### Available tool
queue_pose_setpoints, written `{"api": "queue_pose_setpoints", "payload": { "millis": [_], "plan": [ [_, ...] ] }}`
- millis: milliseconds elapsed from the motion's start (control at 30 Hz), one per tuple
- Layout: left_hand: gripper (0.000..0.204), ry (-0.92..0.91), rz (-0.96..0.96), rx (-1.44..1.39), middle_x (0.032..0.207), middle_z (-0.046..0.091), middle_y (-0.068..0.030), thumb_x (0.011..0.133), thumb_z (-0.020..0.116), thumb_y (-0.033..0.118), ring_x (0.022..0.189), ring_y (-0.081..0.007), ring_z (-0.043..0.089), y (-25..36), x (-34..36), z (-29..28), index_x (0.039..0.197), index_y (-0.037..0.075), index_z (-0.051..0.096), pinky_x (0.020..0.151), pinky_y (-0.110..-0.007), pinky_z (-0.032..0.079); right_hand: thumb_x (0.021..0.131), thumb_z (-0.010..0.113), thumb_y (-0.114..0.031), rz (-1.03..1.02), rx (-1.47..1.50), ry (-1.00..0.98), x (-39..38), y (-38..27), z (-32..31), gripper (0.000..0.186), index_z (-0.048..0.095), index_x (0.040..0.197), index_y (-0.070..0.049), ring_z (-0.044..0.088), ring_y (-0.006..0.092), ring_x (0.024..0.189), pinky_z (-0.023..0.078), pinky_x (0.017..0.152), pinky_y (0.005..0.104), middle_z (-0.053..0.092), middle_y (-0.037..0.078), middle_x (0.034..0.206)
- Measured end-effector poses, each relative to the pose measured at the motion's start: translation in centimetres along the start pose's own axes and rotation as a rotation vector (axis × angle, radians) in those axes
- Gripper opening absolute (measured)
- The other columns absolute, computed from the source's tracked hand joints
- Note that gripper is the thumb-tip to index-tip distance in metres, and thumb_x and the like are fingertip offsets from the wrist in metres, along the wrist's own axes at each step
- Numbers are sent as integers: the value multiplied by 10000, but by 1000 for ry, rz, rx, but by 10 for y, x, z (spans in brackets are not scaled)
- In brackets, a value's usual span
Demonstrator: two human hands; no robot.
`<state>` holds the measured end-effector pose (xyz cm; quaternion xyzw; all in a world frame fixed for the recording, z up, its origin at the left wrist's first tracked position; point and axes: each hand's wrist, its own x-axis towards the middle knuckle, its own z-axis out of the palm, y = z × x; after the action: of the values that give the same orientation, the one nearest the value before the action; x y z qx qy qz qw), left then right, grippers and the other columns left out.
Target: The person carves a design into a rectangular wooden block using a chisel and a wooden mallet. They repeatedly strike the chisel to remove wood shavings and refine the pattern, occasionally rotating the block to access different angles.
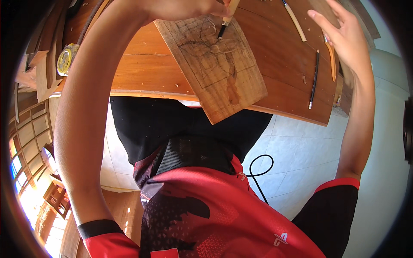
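Two hands: left hand [204,7] was nearer, gripping chisel [231,10] with tip at board's [223,71] far half; right hand [345,36] was spread, seemingly empty, off right; board's long axis ran far-left to near-right past table's [146,69] near edge.

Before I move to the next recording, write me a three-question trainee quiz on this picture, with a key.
1. Which of the person's hands grips the wooden-handled carving tool?
2. True or false: the wooden board lies wholly within the edge of the table.
3. Fill in: a black ____ lies towards the table's near right corner.

Key:
1. The left hand.
2. False; its near end overhangs.
3. Pencil.
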<state>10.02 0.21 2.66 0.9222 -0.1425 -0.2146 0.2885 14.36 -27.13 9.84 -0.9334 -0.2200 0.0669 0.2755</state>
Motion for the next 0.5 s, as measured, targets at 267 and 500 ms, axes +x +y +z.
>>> {"api": "queue_pose_setpoints", "payload": {
  "millis": [267, 500],
  "plan": [
    [437, 11, 4, 3, 1231, 556, -167, 1019, 538, 468, 1271, -345, 513, 9, -4, -3, 1212, 98, 666, 1107, -531, 377, 960, 751, -296, 70, -271, -61, -1, 21, -6, 623, 558, 1479, -11, 433, 54, 589, 366, 546, 255, 565, -34, 767],
    [468, -25, 45, 20, 1238, 546, -193, 1018, 541, 482, 1273, -374, 512, 13, -11, -5, 1252, 90, 642, 1103, -541, 386, 967, 724, -203, -19, -60, -146, 11, 38, -9, 516, 577, 1410, 17, 463, 55, 612, 394, 548, 245, 597, -10, 832]
  ]
}}
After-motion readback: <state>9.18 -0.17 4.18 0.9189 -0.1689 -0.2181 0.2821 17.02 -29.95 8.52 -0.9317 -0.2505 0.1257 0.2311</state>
